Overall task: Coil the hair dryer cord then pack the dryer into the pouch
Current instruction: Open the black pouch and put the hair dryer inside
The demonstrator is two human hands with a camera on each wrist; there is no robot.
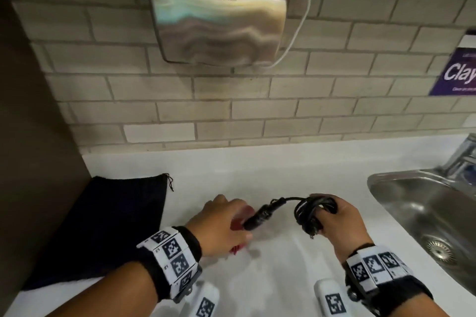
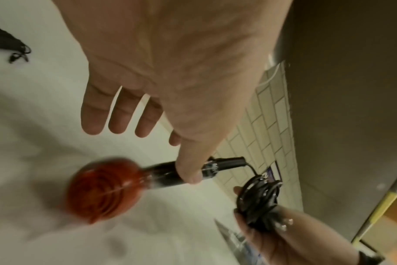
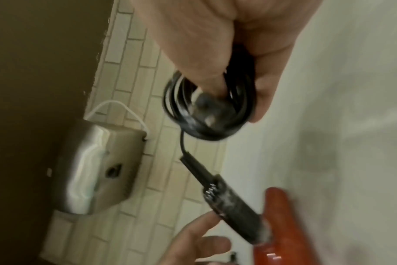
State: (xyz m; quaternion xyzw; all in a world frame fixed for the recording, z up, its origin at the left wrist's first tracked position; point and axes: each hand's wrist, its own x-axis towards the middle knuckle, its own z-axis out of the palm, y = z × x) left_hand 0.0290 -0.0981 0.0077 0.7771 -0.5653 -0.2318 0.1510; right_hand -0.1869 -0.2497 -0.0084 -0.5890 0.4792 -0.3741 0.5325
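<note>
One black drawstring pouch (image 1: 108,224) lay flat on the white counter (image 1: 257,170), left of the hair dryer (image 1: 257,216), and whether anything was in it could not be told. One steel sink (image 1: 422,216) sat to the dryer's right, its basin showing only a drain strainer.

The single dryer (red body, black handle) was just above the counter between the two hands. The left hand (image 1: 221,224) was over its red body; in the left wrist view its fingers (image 2: 95,114) were straight and slightly spread, the thumb lying across the black handle, and a firm grip could not be told.

The right hand (image 1: 340,224), right of the dryer, held one coiled black cord (image 1: 311,211), fingers and thumb curled through the loops. A short cord length ran from coil to handle.

One steel hand dryer (image 1: 219,18) hung on the tiled wall above.
</note>
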